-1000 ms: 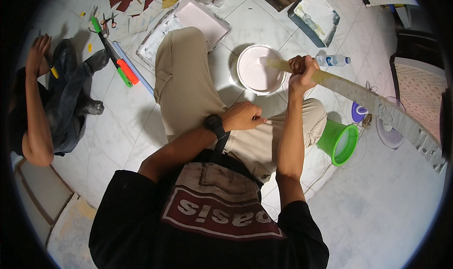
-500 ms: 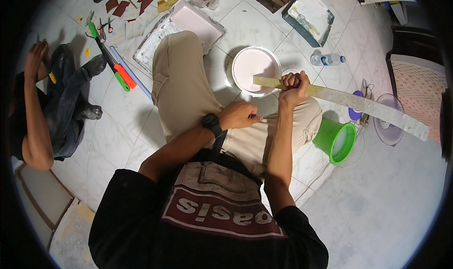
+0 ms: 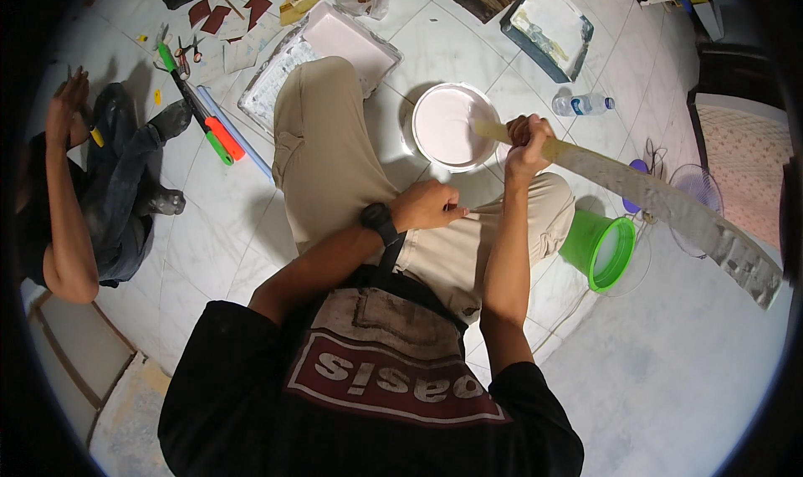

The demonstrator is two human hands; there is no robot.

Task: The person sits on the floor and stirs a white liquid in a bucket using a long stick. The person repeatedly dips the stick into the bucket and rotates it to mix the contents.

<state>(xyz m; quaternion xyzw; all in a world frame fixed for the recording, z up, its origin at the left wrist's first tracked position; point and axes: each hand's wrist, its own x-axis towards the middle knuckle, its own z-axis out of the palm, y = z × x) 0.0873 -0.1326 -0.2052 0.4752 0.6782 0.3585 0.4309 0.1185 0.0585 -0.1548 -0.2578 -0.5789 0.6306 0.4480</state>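
My right hand [image 3: 529, 142] is wrapped around a long, flat, pale strip [image 3: 636, 177], a stirring stick smeared with grey-white near its outer end. Its yellowish end dips into the pale pink paint [image 3: 452, 130] in a round white bucket [image 3: 416, 146] beyond my lap. From my fist the rest of the stick slants out to the right, over the floor. My left hand [image 3: 427, 204], below a black wristwatch [image 3: 379, 223], rests on my lap with its fingers curled in and nothing visible in them.
A paint tray [image 3: 386, 50] holding pink paint lies past my left knee. On the right stand a green bucket [image 3: 615, 255], a water bottle [image 3: 583, 105] and a second tray [image 3: 577, 46]. Another person's hand [image 3: 71, 100] holds a yellow-handled tool at left, near scissors and tools.
My right hand has shifted slightly right, turning the stick so its outer end swings toward me and its dipped end moves right in the paint. My left hand stays nearly still.
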